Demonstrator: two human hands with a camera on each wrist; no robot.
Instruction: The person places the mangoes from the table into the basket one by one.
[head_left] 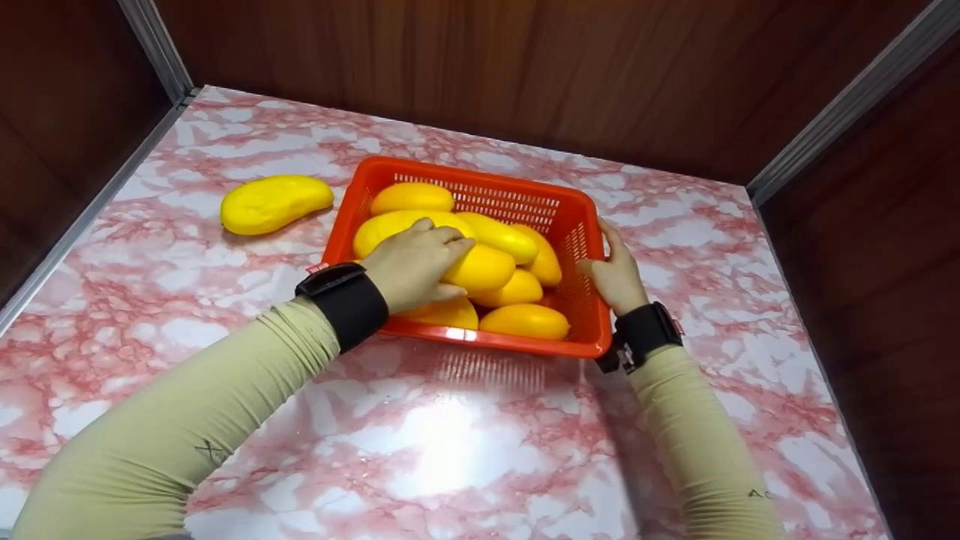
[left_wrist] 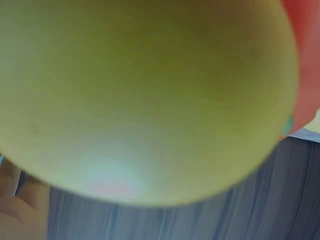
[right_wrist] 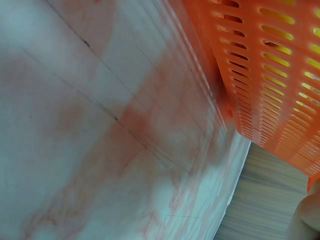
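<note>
A red-orange plastic basket (head_left: 480, 177) with slotted walls holds several smooth yellow mangoes, piled mostly in its left and middle. My left hand (head_left: 412, 264) reaches over the near left rim and grips one mango (head_left: 491, 270) on top of the pile, fingers over its upper side and thumb low on the near side. A yellow mango (left_wrist: 150, 100) fills most of the left wrist view, hiding the fingertips. At the basket's right side, my right hand (head_left: 619, 271) holds the rim, thumb inside and fingers outside. The slotted wall (right_wrist: 272, 75) shows beside that hand in the right wrist view.
One more yellow mango (head_left: 274, 204) lies on the tabletop left of the basket. Pink-and-white marbled patterning covers the table (head_left: 337, 457). Dark wood-grain panels (head_left: 480, 67) with metal corner strips stand along the back and both sides.
</note>
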